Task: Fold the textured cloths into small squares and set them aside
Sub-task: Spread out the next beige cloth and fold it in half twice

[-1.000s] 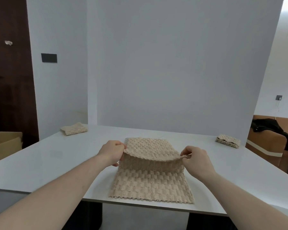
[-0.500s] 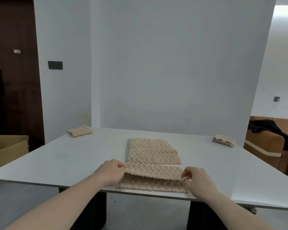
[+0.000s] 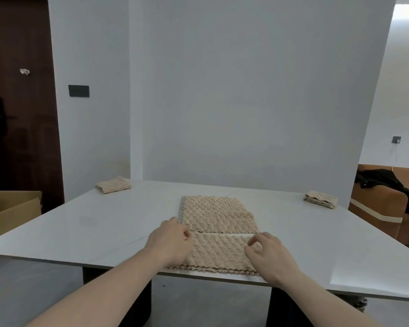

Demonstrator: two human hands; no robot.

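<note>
A beige textured cloth point(image 3: 219, 214) lies flat in the middle of the white table point(image 3: 99, 232), reaching its near edge. Its near part is a folded-over flap point(image 3: 220, 252) that ends in a straight seam across the cloth. My left hand point(image 3: 170, 244) sits at the flap's left edge, fingers loosely curled, and holds nothing that I can see. My right hand point(image 3: 273, 254) hovers over the flap's right end with loosely bent fingers, gripping nothing.
A folded beige cloth point(image 3: 113, 184) lies at the table's far left corner. A small stack of folded cloths point(image 3: 320, 199) sits at the far right. A cardboard box point(image 3: 10, 208) stands left of the table, a brown sofa point(image 3: 378, 208) to the right.
Both hands pulled the pinched fold of cloth towards the near edge, laid it flat as a flap and let go of it. The camera tilted up slightly.
</note>
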